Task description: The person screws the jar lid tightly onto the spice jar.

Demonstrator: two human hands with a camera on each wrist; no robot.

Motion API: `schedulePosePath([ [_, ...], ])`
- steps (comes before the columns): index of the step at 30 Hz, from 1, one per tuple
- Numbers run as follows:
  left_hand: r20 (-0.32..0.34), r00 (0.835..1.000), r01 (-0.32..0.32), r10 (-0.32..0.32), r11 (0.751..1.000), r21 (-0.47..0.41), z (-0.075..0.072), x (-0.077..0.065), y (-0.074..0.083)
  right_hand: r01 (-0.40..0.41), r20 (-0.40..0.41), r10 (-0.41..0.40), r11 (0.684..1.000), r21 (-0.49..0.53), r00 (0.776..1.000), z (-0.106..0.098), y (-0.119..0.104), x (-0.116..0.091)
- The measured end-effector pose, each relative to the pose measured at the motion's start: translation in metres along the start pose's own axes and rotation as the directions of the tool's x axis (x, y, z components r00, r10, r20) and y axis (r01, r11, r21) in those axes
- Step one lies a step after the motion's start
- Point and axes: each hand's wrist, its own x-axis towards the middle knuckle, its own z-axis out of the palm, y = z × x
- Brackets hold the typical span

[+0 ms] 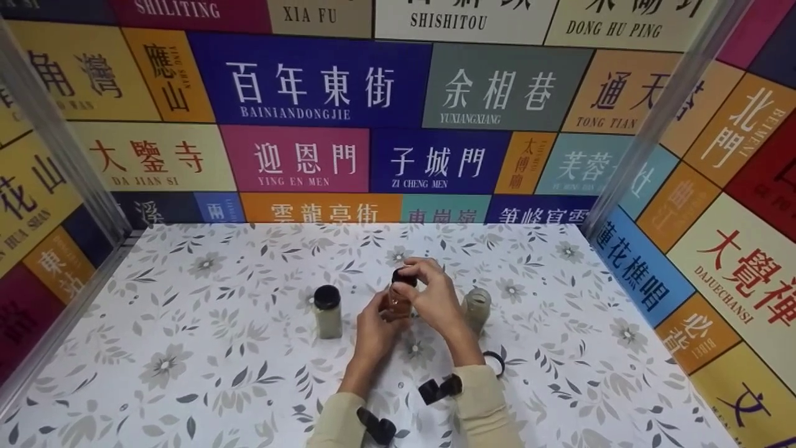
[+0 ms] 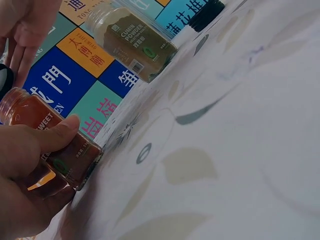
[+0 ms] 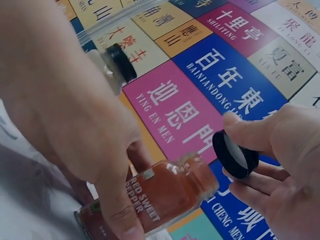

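My left hand [image 1: 375, 326] grips a glass spice jar [image 3: 165, 192] of red powder, its label reading "red sweet pepper". The jar's threaded mouth has no lid on it. In my right hand [image 1: 438, 302], a round black lid [image 3: 235, 155] is pinched between thumb and fingers, just off the jar's mouth in the right wrist view. To the right stands an uncapped jar of cumin powder [image 2: 135, 42], partly behind my right hand in the head view. A black lid [image 2: 207, 15] lies on the table near it.
A jar with a black lid [image 1: 328, 314] and pale contents stands left of my hands. Flower-patterned white cloth [image 1: 249, 373] covers the table. Panels with coloured name signs [image 1: 317, 84] rise at the back and both sides. Each wrist wears a black strap device [image 1: 440, 389].
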Motion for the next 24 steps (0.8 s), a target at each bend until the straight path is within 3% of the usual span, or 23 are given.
schedulePosePath([
  [5, 0.007, 1.0, -0.025, 0.025, 0.999, -0.035, 0.002, -0.0007, -0.0024, -0.009, 0.12, 0.009, 1.0, 0.003, 0.993, -0.0011, 0.005, -0.0025],
  [11, 0.006, 0.999, -0.036, 0.036, 0.998, -0.043, -0.0001, -0.0009, -0.0032, -0.014, 0.2, 0.034, 0.995, -0.099, 0.979, -0.0003, 0.0059, -0.0027],
  [18, 0.006, 0.999, -0.043, 0.043, 0.999, 0.025, -0.0013, -0.0016, -0.0007, -0.015, 0.21, 0.042, 0.991, -0.129, 0.977, 0.0001, 0.0097, -0.0028],
  [24, 0.011, 1.0, -0.027, 0.027, 1.0, -0.006, -0.0007, -0.002, -0.0004, -0.035, 0.157, 0.053, 0.993, -0.115, 0.986, -0.001, 0.0113, -0.0025],
])
